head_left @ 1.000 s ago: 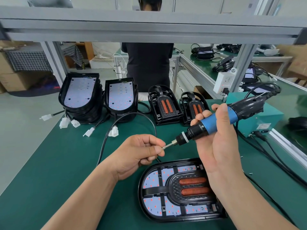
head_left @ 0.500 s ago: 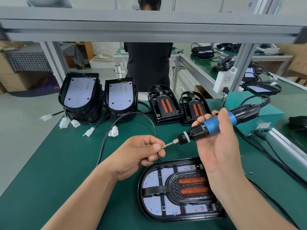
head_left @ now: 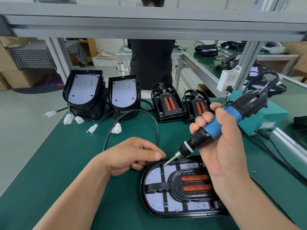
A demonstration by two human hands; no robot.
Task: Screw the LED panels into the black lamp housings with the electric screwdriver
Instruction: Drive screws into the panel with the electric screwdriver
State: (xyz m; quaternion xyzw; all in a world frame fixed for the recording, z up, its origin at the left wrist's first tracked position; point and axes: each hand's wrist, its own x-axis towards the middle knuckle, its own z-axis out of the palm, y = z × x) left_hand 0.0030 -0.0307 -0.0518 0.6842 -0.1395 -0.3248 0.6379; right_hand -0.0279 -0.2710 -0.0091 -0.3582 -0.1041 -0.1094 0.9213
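Your right hand (head_left: 224, 151) clamps the screwdriver (head_left: 216, 128), bit tilted onto the panel (head_left: 153, 177) in the housing (head_left: 143, 188) before you. Left hand (head_left: 131, 155) beside rim, fingertips together, maybe steadying a screw, can't tell.

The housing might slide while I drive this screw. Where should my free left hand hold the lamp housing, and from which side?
Probably the rounded left end of the lamp housing, pinched over its raised black rim from the left. It lies flat with that rim bare, while the right hand and electric screwdriver cover the right end and the bit meets the upper edge.
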